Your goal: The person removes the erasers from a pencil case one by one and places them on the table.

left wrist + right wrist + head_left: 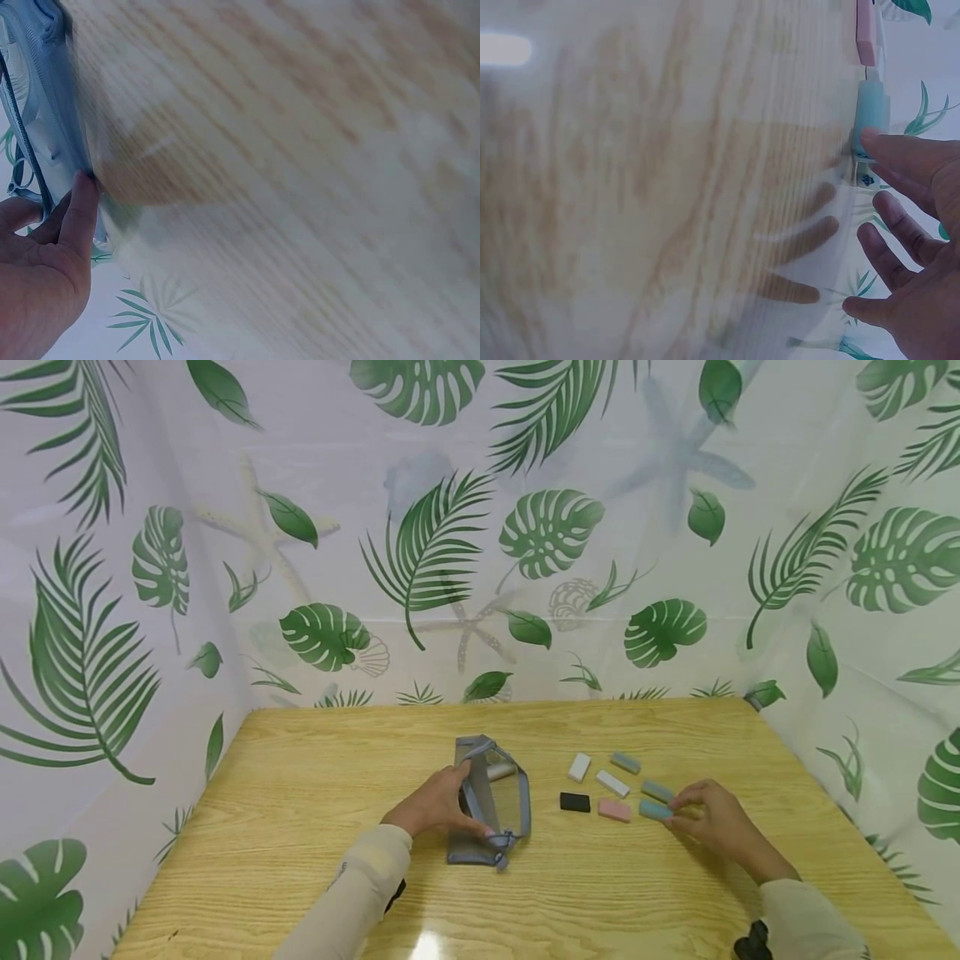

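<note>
My left hand (442, 803) holds a blue-grey zip pouch (462, 847) in the middle of the table, thumb at its near end and fingers at the far side of the mouth. The mouth gapes to the right, and a pale piece (501, 771) shows inside. In the left wrist view, fingertips press the pouch (56, 97) at its lower edge. On the right, my right hand (712, 820) pinches the end of a light blue eraser (655, 810) between thumb and index finger. The right wrist view has the thumb against this eraser (868, 112), the other fingers spread apart.
Around the light blue eraser lie a pink eraser (614, 811), a black one (575, 802), two white ones (579, 767), a grey-blue one (626, 762) and a grey-green one (657, 791). A leaf-patterned curtain (450, 652) encloses the wooden table (337, 752) at the back and sides.
</note>
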Action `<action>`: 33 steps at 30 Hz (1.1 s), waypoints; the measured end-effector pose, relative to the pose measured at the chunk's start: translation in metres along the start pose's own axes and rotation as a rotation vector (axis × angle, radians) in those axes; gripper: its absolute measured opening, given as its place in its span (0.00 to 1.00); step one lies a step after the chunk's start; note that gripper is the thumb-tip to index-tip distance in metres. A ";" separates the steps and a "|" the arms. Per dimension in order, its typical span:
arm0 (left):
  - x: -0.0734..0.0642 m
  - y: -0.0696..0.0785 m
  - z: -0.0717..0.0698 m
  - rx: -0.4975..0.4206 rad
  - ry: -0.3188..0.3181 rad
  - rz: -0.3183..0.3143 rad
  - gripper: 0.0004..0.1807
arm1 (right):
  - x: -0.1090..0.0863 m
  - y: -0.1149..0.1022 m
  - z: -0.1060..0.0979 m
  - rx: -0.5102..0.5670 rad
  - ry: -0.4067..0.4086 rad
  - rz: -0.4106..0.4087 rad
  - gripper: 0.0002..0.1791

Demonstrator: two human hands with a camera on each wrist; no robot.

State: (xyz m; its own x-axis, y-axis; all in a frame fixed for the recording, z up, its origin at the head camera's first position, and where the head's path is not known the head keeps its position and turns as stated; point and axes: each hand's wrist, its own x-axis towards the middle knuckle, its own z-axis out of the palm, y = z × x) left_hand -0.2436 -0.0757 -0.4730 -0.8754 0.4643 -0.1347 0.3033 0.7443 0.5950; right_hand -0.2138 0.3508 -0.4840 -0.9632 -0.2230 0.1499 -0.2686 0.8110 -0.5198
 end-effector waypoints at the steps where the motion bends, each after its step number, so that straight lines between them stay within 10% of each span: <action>1: 0.000 0.000 0.000 0.002 -0.001 -0.001 0.66 | 0.000 0.000 0.000 0.006 -0.005 0.003 0.08; 33: 0.001 0.000 0.000 0.031 -0.010 -0.017 0.66 | 0.018 -0.029 -0.017 0.016 0.013 -0.002 0.19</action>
State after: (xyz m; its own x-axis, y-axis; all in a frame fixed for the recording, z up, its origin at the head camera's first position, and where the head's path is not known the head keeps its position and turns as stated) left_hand -0.2445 -0.0750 -0.4731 -0.8768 0.4559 -0.1526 0.2999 0.7667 0.5677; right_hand -0.2231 0.3324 -0.4514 -0.9625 -0.2177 0.1619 -0.2710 0.8016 -0.5330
